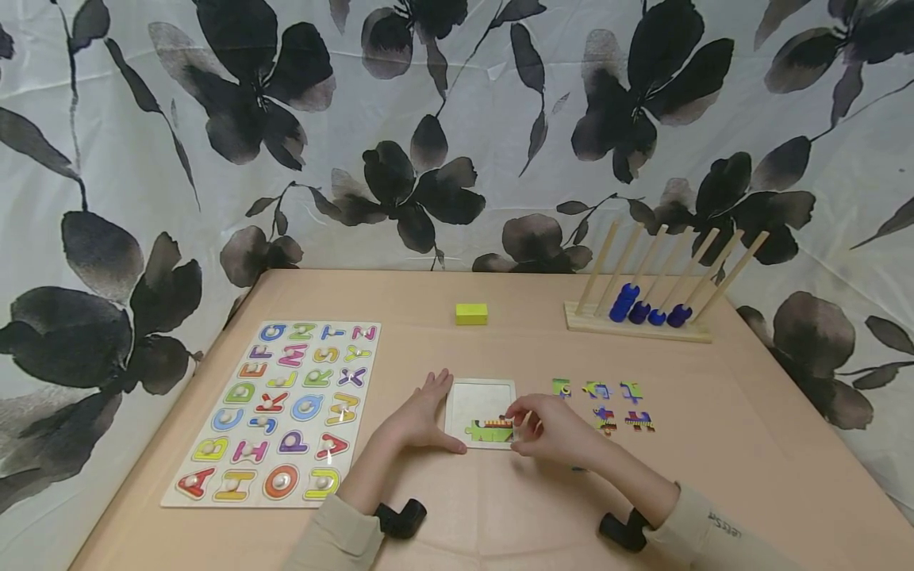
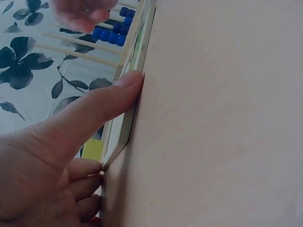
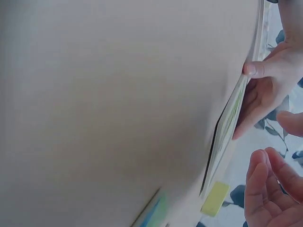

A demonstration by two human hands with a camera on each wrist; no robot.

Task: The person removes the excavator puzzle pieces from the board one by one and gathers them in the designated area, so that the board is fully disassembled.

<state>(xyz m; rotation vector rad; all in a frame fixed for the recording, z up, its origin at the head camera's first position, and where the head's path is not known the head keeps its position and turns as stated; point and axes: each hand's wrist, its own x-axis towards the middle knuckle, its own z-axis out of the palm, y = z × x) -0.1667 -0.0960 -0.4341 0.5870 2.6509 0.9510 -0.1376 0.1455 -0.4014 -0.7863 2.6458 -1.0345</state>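
Observation:
A small square puzzle board (image 1: 480, 396) lies on the table, with green crocodile-like pieces (image 1: 489, 431) in its lower part. My left hand (image 1: 421, 416) braces the board's left side, its thumb against the near edge and its fingers extended along the side. Over the board's right edge hovers my right hand (image 1: 550, 428), its fingers loosely bent. In the right wrist view, a gap shows between the right thumb and fingertips (image 3: 259, 158), with nothing seen in it. Several colourful puzzle pieces (image 1: 598, 389) lie right of the board; another, mostly hidden, lies beneath the right forearm.
A large alphabet board (image 1: 246, 408) with knobbed letters lies on the left. Beyond the puzzle board sits a yellow block (image 1: 471, 314). At the back right stands a wooden peg rack (image 1: 638, 323) with blue beads. A floral cloth (image 1: 428, 103) hangs behind the table.

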